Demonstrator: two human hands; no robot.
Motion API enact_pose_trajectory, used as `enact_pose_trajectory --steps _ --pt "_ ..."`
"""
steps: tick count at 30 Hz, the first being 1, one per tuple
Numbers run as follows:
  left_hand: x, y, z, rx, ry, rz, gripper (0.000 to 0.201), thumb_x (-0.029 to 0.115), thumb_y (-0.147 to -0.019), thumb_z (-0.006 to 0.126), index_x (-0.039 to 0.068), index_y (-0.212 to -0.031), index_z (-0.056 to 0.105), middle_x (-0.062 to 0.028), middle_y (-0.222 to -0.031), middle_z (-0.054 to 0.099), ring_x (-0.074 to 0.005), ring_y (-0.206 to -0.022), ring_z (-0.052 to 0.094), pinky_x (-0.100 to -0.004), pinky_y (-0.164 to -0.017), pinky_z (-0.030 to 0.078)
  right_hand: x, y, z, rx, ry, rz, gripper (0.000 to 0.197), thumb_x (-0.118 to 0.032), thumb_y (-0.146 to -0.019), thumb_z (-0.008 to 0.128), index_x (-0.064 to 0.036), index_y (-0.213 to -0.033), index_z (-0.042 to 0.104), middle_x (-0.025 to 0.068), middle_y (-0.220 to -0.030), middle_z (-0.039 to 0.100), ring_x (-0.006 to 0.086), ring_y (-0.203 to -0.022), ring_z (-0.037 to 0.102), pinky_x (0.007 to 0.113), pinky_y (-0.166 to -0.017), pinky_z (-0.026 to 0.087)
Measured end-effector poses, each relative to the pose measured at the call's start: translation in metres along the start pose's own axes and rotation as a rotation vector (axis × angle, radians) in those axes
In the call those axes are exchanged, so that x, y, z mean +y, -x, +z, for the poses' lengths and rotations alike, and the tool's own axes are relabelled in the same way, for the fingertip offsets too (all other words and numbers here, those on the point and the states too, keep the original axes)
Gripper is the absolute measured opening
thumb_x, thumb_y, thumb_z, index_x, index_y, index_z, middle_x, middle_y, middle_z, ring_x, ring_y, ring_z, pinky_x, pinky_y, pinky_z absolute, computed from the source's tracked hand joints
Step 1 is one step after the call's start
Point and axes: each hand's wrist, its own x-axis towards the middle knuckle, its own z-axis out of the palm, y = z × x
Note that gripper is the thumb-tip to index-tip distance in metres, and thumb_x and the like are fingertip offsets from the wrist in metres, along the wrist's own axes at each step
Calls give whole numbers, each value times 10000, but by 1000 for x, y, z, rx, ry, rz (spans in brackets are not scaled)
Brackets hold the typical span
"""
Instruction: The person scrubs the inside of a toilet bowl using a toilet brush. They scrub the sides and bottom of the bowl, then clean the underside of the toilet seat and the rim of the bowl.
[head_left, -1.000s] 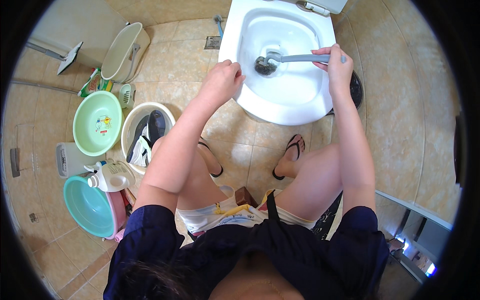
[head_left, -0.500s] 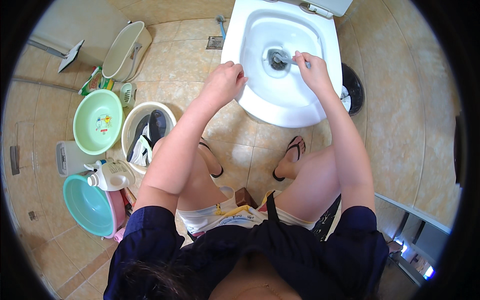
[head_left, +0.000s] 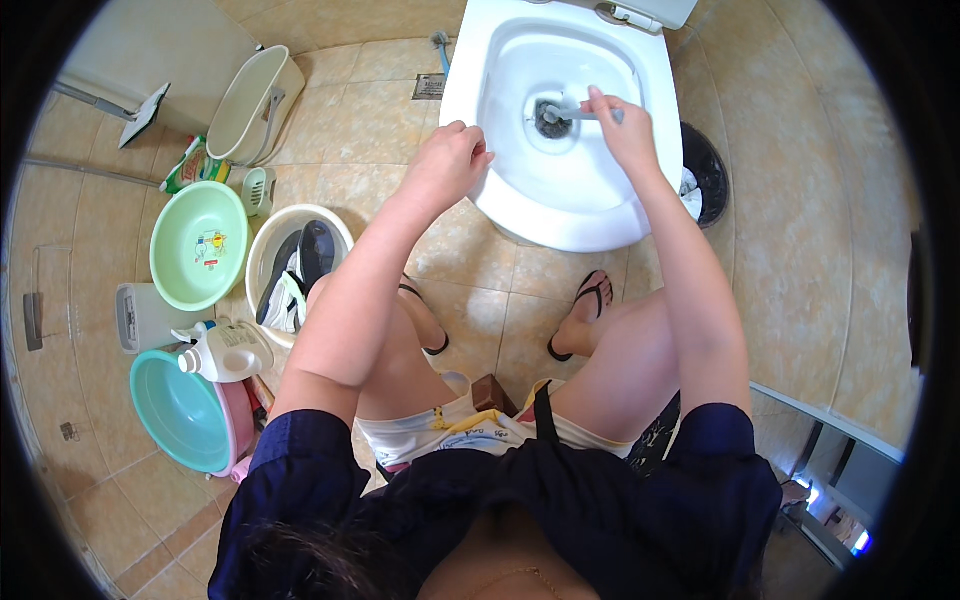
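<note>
My right hand (head_left: 624, 132) is closed round the grey handle of a toilet brush (head_left: 572, 115). The dark bristles sit in the drain hole of the white toilet bowl (head_left: 560, 222), and the handle lies almost level, pointing to the right. Curled fingers close my left hand (head_left: 447, 163) at the bowl's left rim. Nothing shows in that hand, and its palm is hidden from view.
Left of my legs stand a cream tub (head_left: 335, 222) holding shoes, a green basin (head_left: 199, 246), a teal basin (head_left: 180, 412), a white jug (head_left: 226, 354) and a beige bucket (head_left: 255, 104). A black bin (head_left: 712, 176) stands right of the toilet.
The brush handle has tipped to a more level angle in my right hand, and its bristles have shifted slightly within the drain. My left hand has stayed at the rim.
</note>
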Motion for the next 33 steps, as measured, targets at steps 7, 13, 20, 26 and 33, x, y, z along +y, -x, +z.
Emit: enact_pose_trajectory --steps 7,13,20,26,33 --pt "0 -1 2 9 -30 19 149 129 -814 640 -16 -836 612 -157 -827 600 -302 -777 600 -375 -707 491 -43 7 -49 153 -225 47 615 -509 -933 444 -31 -643 701 79 -617 647 167 -640 573 256 -685 449" --pt "0 2 0 14 -28 11 144 126 -817 636 -14 -838 612 -153 -826 603 -306 -780 598 -380 -706 488 -73 19 -76 138 -564 138 596 -503 -958 378 -41 -600 493 117 -542 596 216 -576 643 313 -739 484" --pt "4 0 1 23 -22 2 148 134 -815 638 -11 -835 611 -155 -817 602 -309 -779 596 -383 -708 486 -41 6 -43 94 -434 50 528 -385 -967 417 -31 -592 531 95 -544 597 192 -576 634 289 -707 484" --pt "-2 2 1 19 -14 15 151 137 -814 635 -11 -826 609 -157 -825 604 -309 -780 594 -386 -709 483 -66 11 -76 29 -587 114 493 -333 -971 392 -30 -598 504 98 -515 550 219 -532 624 316 -570 518" --pt "3 -1 3 25 -21 30 153 140 -812 637 -10 -827 609 -154 -816 604 -309 -774 596 -384 -702 485 -43 7 -60 91 -485 202 415 -281 -950 392 -35 -638 513 116 -583 600 215 -633 652 306 -681 487"
